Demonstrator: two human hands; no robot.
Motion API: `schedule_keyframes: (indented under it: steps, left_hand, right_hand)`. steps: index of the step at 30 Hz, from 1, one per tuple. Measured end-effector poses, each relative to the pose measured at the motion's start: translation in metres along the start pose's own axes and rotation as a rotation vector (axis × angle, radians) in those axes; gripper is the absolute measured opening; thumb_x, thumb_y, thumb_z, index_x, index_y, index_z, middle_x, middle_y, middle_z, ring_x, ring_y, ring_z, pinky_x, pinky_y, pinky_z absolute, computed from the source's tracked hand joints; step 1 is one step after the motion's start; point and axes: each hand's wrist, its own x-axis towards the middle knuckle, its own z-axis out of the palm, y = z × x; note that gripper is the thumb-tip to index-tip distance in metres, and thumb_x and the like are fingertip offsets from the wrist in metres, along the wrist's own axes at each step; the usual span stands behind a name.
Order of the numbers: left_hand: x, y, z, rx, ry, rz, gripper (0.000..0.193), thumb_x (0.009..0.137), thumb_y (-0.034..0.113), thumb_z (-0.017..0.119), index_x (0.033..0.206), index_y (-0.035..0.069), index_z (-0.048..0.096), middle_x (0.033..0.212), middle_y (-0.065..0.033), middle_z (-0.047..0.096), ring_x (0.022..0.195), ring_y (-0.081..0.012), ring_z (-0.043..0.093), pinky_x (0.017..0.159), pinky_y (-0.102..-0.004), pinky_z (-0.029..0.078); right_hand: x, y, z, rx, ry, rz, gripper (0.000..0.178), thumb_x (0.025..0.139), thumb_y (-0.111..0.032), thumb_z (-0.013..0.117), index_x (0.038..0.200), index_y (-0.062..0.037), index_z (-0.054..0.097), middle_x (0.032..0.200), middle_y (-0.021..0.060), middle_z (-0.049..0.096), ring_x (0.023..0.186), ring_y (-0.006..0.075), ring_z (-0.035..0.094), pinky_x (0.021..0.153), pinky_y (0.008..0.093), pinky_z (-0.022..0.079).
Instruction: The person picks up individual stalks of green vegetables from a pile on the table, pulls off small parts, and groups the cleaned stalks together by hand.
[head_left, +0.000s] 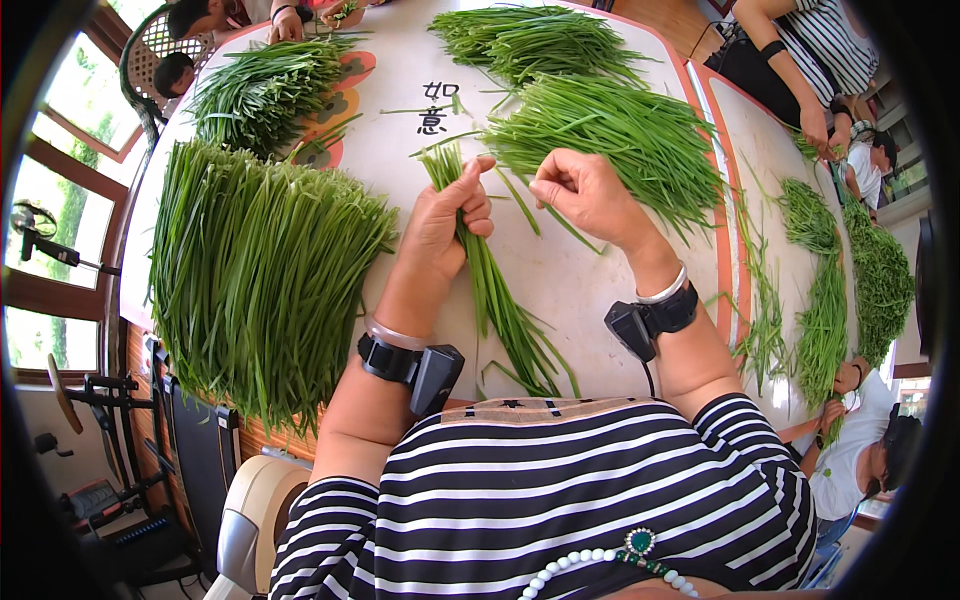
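My left hand (448,215) is wrapped round a small bunch of garlic chives (490,290). Its cut ends stick up past my thumb, and the long green leaves hang down toward my chest. To the right, my right hand (590,195) is raised with thumb and fingers pinched together, apart from the bunch. Whatever is in that pinch is too small to make out. Loose leaves (522,205) lie on the table between my hands. A large pile of chives (265,280) is left of my left arm; another pile (610,140) lies just beyond my right hand.
The white table (380,110) has an orange border. More chives (265,95) lie at far left, and another heap (535,40) at the far edge. Beyond a seam on the right are scattered chives (825,320). Other people's hands (815,130) work around the table.
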Motion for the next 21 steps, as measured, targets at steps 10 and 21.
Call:
schedule_keyframes:
  steps: [10, 21]
  left_hand:
    - [-0.002, -0.002, 0.007, 0.071, 0.06, 0.084, 0.017, 0.097, 0.023, 0.06, 0.097, 0.006, 0.06, 0.076, 0.0005, 0.053, 0.063, -0.0106, 0.046, 0.057, -0.0241, 0.04]
    - [0.004, -0.003, -0.01, 0.022, -0.054, 0.001, 0.015, 0.099, 0.021, 0.057, 0.1, 0.006, 0.056, 0.07, 0.0023, 0.042, 0.06, -0.0082, 0.038, 0.053, -0.0215, 0.035]
  right_hand:
    - [0.007, 0.011, 0.0, -0.545, 0.305, -0.23, 0.007, 0.082, -0.007, 0.066, 0.089, -0.0056, 0.064, 0.089, 0.0106, 0.063, 0.079, 0.0318, 0.062, 0.068, 0.0404, 0.05]
    - [0.008, 0.019, 0.007, -0.744, 0.341, -0.324, 0.012, 0.081, -0.008, 0.068, 0.093, -0.0097, 0.066, 0.089, 0.0063, 0.059, 0.083, 0.0272, 0.062, 0.067, 0.0378, 0.052]
